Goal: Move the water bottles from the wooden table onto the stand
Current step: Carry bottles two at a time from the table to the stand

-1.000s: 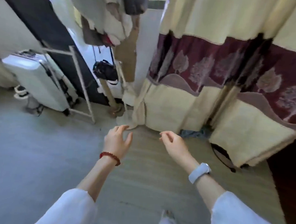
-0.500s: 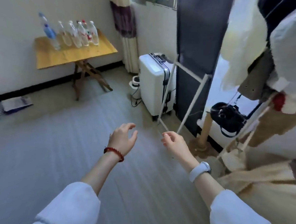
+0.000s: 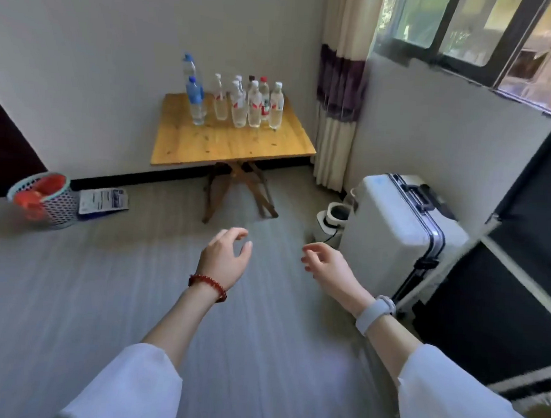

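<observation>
bottles of clear plastic with white, red and blue caps [image 3: 242, 103] stand upright in a tight cluster at the far edge of the square, pale wooden bench [image 3: 230, 142], ahead and well apart from both hands. the left hand [image 3: 223, 259] and right hand [image 3: 327, 264] hang over the grey floor, fingers loosely curled apart, holding nothing; the left looks slightly nearer.

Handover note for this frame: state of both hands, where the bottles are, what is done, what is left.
Left hand: open, empty, held out above the floor.
Right hand: open, empty, beside the white suitcase.
Water bottles: all upright in a cluster at the back of the wooden table, by the wall.
Done: nothing visibly moved.
Left: walk to the table and carry the bottles to the stand, which is not identifiable here.
</observation>
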### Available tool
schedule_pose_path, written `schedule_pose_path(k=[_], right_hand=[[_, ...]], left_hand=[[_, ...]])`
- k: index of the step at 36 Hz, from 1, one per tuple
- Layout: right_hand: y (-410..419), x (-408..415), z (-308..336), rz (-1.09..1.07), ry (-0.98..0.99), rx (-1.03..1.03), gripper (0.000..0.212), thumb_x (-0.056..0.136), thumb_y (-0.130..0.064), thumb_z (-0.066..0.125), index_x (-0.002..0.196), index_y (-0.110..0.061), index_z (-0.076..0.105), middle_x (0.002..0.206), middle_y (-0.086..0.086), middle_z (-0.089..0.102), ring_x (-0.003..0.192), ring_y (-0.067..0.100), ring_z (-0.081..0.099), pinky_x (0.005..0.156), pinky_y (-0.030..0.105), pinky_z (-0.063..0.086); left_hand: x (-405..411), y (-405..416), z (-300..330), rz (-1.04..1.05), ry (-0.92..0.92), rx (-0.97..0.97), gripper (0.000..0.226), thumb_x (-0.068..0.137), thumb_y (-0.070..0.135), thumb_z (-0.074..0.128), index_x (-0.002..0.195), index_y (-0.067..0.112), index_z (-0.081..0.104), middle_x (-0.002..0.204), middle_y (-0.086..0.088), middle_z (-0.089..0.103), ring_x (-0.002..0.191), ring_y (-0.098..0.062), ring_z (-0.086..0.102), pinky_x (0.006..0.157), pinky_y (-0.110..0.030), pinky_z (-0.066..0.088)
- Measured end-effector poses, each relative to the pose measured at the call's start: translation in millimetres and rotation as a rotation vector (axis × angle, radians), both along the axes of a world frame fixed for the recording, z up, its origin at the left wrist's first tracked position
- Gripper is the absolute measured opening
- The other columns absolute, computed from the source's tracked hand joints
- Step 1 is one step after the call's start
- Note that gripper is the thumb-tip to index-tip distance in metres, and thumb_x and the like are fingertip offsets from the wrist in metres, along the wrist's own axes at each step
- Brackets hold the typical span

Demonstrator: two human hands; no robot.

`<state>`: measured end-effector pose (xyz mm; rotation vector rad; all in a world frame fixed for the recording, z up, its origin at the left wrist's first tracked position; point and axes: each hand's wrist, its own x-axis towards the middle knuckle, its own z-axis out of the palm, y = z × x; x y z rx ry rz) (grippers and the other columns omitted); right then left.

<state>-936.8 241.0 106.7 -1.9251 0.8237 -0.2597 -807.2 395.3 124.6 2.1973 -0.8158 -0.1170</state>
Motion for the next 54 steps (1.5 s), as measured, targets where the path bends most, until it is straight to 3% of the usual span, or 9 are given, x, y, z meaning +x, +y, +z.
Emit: schedule_pose_path(k=[9, 17, 25, 30, 33, 35, 43, 48, 54], right_hand=[[-97, 189, 21, 0.04, -0.088, 0.02, 0.015, 0.093, -0.025, 0.043, 0.098, -0.026, 0.057, 0.097, 0.002, 0.069, 0.086, 0.013, 0.066, 0.08, 0.033, 0.053], [-209, 332, 6, 0.008, -0.121, -0.004, 0.017, 0.092, -0.022, 0.043, 0.099, -0.024, 0.058, 0.092, 0.0, 0.067, 0.09, 0.021, 0.065, 0.081, 0.04, 0.053], [-348, 529, 16, 0.016, -0.126, 0.014, 0.024, 0.094, -0.022, 0.042, 0.112, -0.017, 0.057, 0.106, 0.007, 0.065, 0.085, 0.017, 0.064, 0.068, 0.023, 0.05], [-398, 623, 15, 0.009, -0.124, -0.036, 0.026, 0.094, -0.023, 0.043, 0.118, -0.018, 0.052, 0.113, 0.007, 0.061, 0.092, 0.019, 0.061, 0.074, 0.036, 0.055], [-422, 677, 4, -0.009, -0.128, -0.068, 0.031, 0.093, -0.023, 0.045, 0.123, -0.019, 0.048, 0.116, 0.004, 0.058, 0.09, 0.012, 0.056, 0.067, 0.031, 0.052], [-438, 712, -5, -0.023, -0.121, -0.089, 0.037, 0.092, -0.023, 0.048, 0.128, -0.017, 0.045, 0.123, 0.007, 0.056, 0.093, 0.012, 0.052, 0.077, 0.029, 0.047], [-496, 840, -48, -0.15, -0.005, -0.073, 0.07, 0.086, -0.034, 0.059, 0.141, -0.013, 0.023, 0.145, 0.012, 0.033, 0.132, 0.026, 0.036, 0.108, 0.042, 0.036], [-517, 890, -72, -0.232, 0.021, -0.046, 0.085, 0.08, -0.032, 0.067, 0.144, -0.012, 0.014, 0.147, 0.013, 0.027, 0.137, 0.026, 0.025, 0.11, 0.036, 0.026], [-525, 910, -91, -0.316, -0.028, 0.002, 0.08, 0.077, -0.024, 0.071, 0.138, -0.011, 0.02, 0.14, 0.012, 0.037, 0.13, 0.026, 0.037, 0.108, 0.038, 0.034]], left_hand=[[189, -97, 15, 0.05, -0.025, -0.041, 0.018, 0.084, 0.015, 0.057, 0.101, 0.011, 0.062, 0.102, -0.006, 0.063, 0.096, -0.02, 0.057, 0.081, -0.019, 0.036], [328, -208, 6, 0.055, -0.025, -0.057, 0.02, 0.085, 0.011, 0.056, 0.103, 0.005, 0.061, 0.105, -0.012, 0.063, 0.098, -0.023, 0.057, 0.082, -0.013, 0.032], [510, -333, 16, 0.09, -0.027, -0.033, 0.026, 0.087, 0.02, 0.054, 0.112, 0.014, 0.056, 0.114, -0.007, 0.06, 0.103, -0.019, 0.055, 0.084, -0.022, 0.039], [600, -377, 4, 0.126, -0.016, -0.041, 0.029, 0.087, 0.022, 0.054, 0.115, 0.015, 0.052, 0.116, -0.007, 0.058, 0.105, -0.02, 0.053, 0.083, -0.025, 0.039], [652, -403, -11, 0.122, 0.007, -0.024, 0.033, 0.087, 0.024, 0.053, 0.119, 0.017, 0.049, 0.12, -0.005, 0.054, 0.107, -0.022, 0.052, 0.092, -0.035, 0.042], [688, -424, -22, 0.121, 0.032, -0.01, 0.035, 0.087, 0.026, 0.052, 0.12, 0.019, 0.048, 0.123, -0.004, 0.051, 0.11, -0.022, 0.051, 0.095, -0.043, 0.042], [811, -510, -78, 0.072, 0.154, -0.05, 0.065, 0.082, 0.026, 0.061, 0.136, 0.016, 0.027, 0.14, -0.012, 0.034, 0.129, -0.027, 0.033, 0.105, -0.039, 0.033], [856, -550, -108, 0.028, 0.191, -0.035, 0.081, 0.075, 0.027, 0.07, 0.137, 0.01, 0.022, 0.144, -0.018, 0.027, 0.135, -0.03, 0.024, 0.108, -0.04, 0.027], [871, -571, -135, -0.065, 0.229, -0.164, 0.076, 0.071, 0.018, 0.074, 0.132, 0.017, 0.029, 0.132, -0.012, 0.041, 0.121, -0.017, 0.038, 0.098, -0.027, 0.033]])
